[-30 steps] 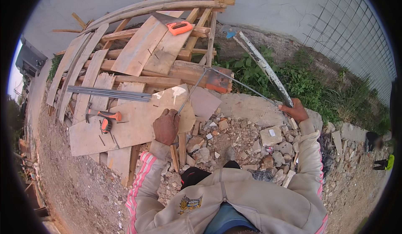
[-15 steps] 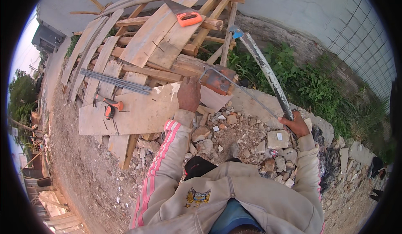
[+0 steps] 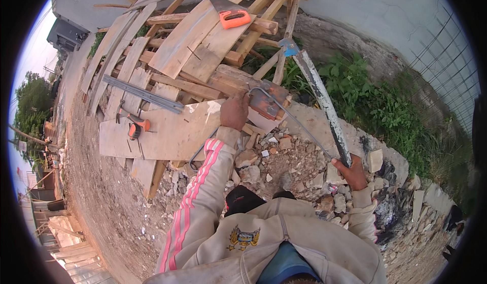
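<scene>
My left hand [image 3: 234, 112] is closed around a bent thin metal rod [image 3: 304, 126] beside a rusty reddish-brown block [image 3: 266, 103] on the timber. From that fist the rod curves up and over, then slants down to my right hand; another stretch shows below the left wrist. My right hand [image 3: 351, 172] grips the lower end of a long, worn white bar [image 3: 324, 104] with a blue head [image 3: 289, 47]. The bar leans up and away, and the rod's end meets my right thumb. Whether those fingers also pinch the rod, I cannot tell.
An orange-handled handsaw [image 3: 235, 19] lies on the planks [image 3: 182, 38]. Left of my left hand are a bundle of straight rods [image 3: 143, 93], a hammer [image 3: 137, 119] and a tape measure [image 3: 134, 130]. Rubble [image 3: 284, 157] covers the ground; plants [image 3: 365, 91] and wire mesh [image 3: 446, 65] stand rightward.
My right hand has come slightly left and down with the white bar. The rod's near end has lowered with it. My left hand keeps its hold near the block; the view has shifted slightly.
</scene>
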The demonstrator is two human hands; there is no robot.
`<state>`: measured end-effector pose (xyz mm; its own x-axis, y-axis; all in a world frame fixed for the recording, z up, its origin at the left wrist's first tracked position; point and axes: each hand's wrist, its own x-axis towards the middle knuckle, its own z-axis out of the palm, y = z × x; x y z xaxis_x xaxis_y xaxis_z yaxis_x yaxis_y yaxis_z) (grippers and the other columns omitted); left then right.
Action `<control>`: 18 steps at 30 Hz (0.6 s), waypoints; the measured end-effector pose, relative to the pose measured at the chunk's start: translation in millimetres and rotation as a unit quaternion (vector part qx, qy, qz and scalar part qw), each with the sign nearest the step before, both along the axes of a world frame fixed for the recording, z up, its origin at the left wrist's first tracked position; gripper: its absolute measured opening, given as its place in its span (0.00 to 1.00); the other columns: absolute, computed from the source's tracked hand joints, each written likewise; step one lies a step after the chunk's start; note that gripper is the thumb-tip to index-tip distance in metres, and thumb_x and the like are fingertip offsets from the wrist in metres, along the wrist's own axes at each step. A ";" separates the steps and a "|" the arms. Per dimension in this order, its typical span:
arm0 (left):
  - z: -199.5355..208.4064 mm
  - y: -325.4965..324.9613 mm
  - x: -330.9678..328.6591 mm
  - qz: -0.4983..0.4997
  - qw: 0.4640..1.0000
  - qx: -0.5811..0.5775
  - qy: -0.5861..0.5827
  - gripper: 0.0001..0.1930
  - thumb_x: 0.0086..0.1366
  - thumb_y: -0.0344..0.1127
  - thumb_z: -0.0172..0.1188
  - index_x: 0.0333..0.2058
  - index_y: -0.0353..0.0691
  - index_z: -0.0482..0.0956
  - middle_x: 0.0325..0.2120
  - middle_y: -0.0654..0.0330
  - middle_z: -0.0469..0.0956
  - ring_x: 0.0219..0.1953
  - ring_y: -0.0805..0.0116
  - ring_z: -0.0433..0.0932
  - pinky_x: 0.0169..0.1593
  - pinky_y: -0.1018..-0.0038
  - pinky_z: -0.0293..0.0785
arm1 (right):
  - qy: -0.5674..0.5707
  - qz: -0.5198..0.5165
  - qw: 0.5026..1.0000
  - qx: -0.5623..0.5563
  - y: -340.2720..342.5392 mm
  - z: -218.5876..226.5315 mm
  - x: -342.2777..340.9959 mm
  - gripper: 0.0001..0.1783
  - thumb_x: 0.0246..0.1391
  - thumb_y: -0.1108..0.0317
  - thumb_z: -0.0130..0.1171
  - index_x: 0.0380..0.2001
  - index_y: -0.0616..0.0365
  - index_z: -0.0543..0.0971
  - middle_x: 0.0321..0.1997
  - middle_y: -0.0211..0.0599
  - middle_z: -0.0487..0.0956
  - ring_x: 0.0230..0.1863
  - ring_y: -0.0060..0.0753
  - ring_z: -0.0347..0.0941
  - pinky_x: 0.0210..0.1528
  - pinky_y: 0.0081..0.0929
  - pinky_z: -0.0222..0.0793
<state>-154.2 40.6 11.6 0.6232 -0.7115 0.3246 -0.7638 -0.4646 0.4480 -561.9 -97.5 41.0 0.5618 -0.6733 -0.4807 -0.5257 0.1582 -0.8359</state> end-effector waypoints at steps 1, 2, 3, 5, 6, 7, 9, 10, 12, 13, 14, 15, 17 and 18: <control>1.1 0.5 -1.1 -0.002 1.000 -0.006 0.003 0.13 0.70 0.40 0.57 0.45 0.40 0.83 0.32 0.43 0.84 0.37 0.41 0.83 0.41 0.50 0.78 | 0.000 -0.006 1.000 0.001 2.2 0.8 -0.9 0.18 0.56 0.57 0.72 0.27 0.61 0.80 0.18 0.27 0.75 0.18 0.18 0.68 0.21 0.24 0.63; 1.3 0.5 -0.9 -0.001 1.000 -0.010 0.008 0.13 0.70 0.40 0.57 0.45 0.40 0.83 0.31 0.43 0.84 0.36 0.41 0.83 0.41 0.50 0.78 | 0.000 -0.011 1.000 0.002 2.6 2.1 -0.4 0.18 0.56 0.58 0.72 0.27 0.61 0.80 0.18 0.27 0.75 0.18 0.18 0.68 0.21 0.24 0.62; 1.1 0.0 0.0 0.000 1.000 -0.014 0.013 0.13 0.70 0.41 0.57 0.45 0.41 0.83 0.31 0.43 0.83 0.36 0.41 0.83 0.41 0.50 0.78 | 0.008 -0.004 1.000 -0.009 1.5 3.9 1.5 0.17 0.56 0.58 0.72 0.26 0.61 0.79 0.18 0.27 0.75 0.19 0.18 0.68 0.21 0.24 0.62; 1.0 1.2 3.4 0.003 0.999 -0.022 0.035 0.13 0.70 0.42 0.57 0.45 0.41 0.83 0.30 0.43 0.83 0.36 0.41 0.83 0.41 0.50 0.78 | 0.010 -0.004 1.000 -0.014 0.0 7.1 7.4 0.17 0.56 0.59 0.72 0.26 0.61 0.79 0.18 0.27 0.75 0.18 0.18 0.68 0.21 0.24 0.62; -6.3 3.1 0.2 0.001 0.998 -0.023 0.058 0.13 0.70 0.42 0.57 0.45 0.41 0.84 0.30 0.43 0.83 0.35 0.41 0.83 0.41 0.49 0.78 | 0.011 -0.001 1.000 -0.017 2.3 8.7 7.3 0.17 0.56 0.59 0.72 0.26 0.61 0.79 0.18 0.27 0.75 0.18 0.18 0.68 0.21 0.24 0.62; -4.3 8.3 6.5 0.010 0.997 -0.024 0.067 0.14 0.70 0.42 0.58 0.45 0.42 0.84 0.30 0.43 0.83 0.35 0.41 0.82 0.41 0.49 0.78 | 0.010 0.025 0.999 -0.034 0.8 12.5 10.5 0.16 0.56 0.61 0.72 0.26 0.61 0.78 0.17 0.28 0.75 0.17 0.18 0.68 0.20 0.24 0.62; 3.4 6.0 6.4 0.012 0.996 0.031 0.083 0.15 0.70 0.43 0.59 0.46 0.41 0.85 0.31 0.44 0.84 0.38 0.43 0.83 0.43 0.53 0.78 | 0.008 0.003 0.999 -0.045 5.0 8.7 10.0 0.15 0.56 0.62 0.71 0.27 0.62 0.78 0.16 0.28 0.74 0.16 0.18 0.68 0.19 0.23 0.62; 9.0 1.6 3.0 0.002 0.997 0.013 0.070 0.15 0.70 0.43 0.59 0.46 0.41 0.85 0.32 0.44 0.84 0.37 0.43 0.83 0.41 0.52 0.78 | 0.002 0.004 1.000 -0.022 3.8 4.0 4.5 0.15 0.56 0.62 0.71 0.27 0.62 0.78 0.17 0.28 0.75 0.16 0.18 0.69 0.18 0.22 0.63; 6.4 1.8 1.5 0.009 0.998 -0.006 0.062 0.13 0.69 0.43 0.59 0.41 0.40 0.84 0.30 0.44 0.83 0.36 0.42 0.82 0.40 0.51 0.77 | -0.031 -0.016 0.998 -0.049 3.1 -15.7 -4.0 0.17 0.56 0.60 0.71 0.26 0.59 0.76 0.16 0.30 0.74 0.14 0.22 0.70 0.17 0.23 0.65; 7.2 0.3 2.3 0.000 0.997 0.003 0.071 0.13 0.69 0.42 0.59 0.39 0.39 0.84 0.30 0.44 0.83 0.35 0.42 0.82 0.40 0.51 0.77 | -0.027 -0.023 0.997 -0.072 0.7 -28.7 -11.6 0.16 0.56 0.61 0.71 0.29 0.60 0.76 0.19 0.30 0.75 0.16 0.21 0.70 0.18 0.23 0.65; 7.5 5.4 1.5 0.006 0.997 0.000 0.080 0.12 0.69 0.42 0.59 0.39 0.39 0.84 0.29 0.44 0.82 0.35 0.42 0.82 0.40 0.50 0.77 | -0.012 -0.027 0.995 -0.091 -0.7 -22.2 -6.3 0.15 0.56 0.63 0.71 0.30 0.62 0.77 0.21 0.32 0.76 0.19 0.23 0.71 0.21 0.24 0.66; 9.0 10.3 2.1 0.011 0.996 -0.003 0.088 0.12 0.69 0.42 0.59 0.38 0.39 0.84 0.29 0.45 0.82 0.35 0.42 0.82 0.40 0.50 0.77 | 0.002 -0.032 0.993 -0.110 -0.8 -12.5 -4.5 0.14 0.56 0.64 0.70 0.32 0.64 0.77 0.23 0.34 0.77 0.22 0.25 0.73 0.24 0.26 0.67; 6.7 14.8 4.2 -0.001 0.995 -0.033 0.099 0.12 0.68 0.42 0.60 0.38 0.40 0.84 0.29 0.45 0.82 0.34 0.42 0.82 0.40 0.50 0.76 | 0.010 -0.025 0.980 -0.197 -6.1 0.2 -10.4 0.15 0.56 0.66 0.69 0.37 0.67 0.78 0.27 0.36 0.79 0.26 0.27 0.74 0.29 0.28 0.69; 5.4 16.2 6.1 -0.001 0.995 -0.033 0.096 0.12 0.68 0.42 0.60 0.38 0.40 0.84 0.29 0.45 0.82 0.34 0.42 0.82 0.40 0.50 0.76 | 0.001 -0.005 0.966 -0.258 -12.4 0.1 -17.7 0.16 0.56 0.67 0.69 0.40 0.69 0.79 0.29 0.35 0.79 0.27 0.27 0.74 0.31 0.29 0.70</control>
<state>-148.1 56.9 16.9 0.6763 -0.6944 0.2459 -0.6624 -0.4272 0.6154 -579.6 -110.0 41.1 0.5530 -0.8293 -0.0807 -0.5279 -0.2737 -0.8040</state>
